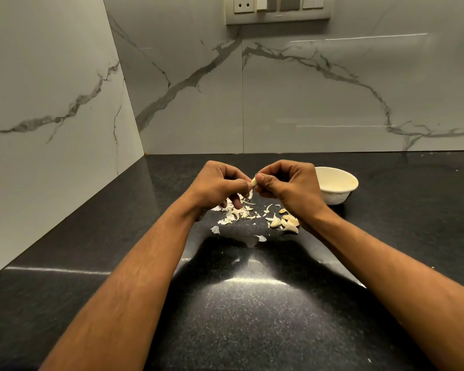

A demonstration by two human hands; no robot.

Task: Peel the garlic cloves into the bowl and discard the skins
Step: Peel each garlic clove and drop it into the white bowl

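A garlic clove (254, 181) is pinched between left hand (220, 186) and right hand (289, 187) above scattered skins (235, 214); if squeezed free, it could be dropped short of the bowl (335, 195).

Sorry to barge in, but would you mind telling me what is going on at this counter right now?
A person is peeling garlic over a black speckled stone counter. Both hands are raised above it: the right hand pinches a small pale garlic clove, and the left hand works at it with its fingertips. Torn papery white skins lie scattered below, with a cluster of unpeeled cloves beside them. The round white bowl stands behind the right hand; whether it holds anything cannot be told.
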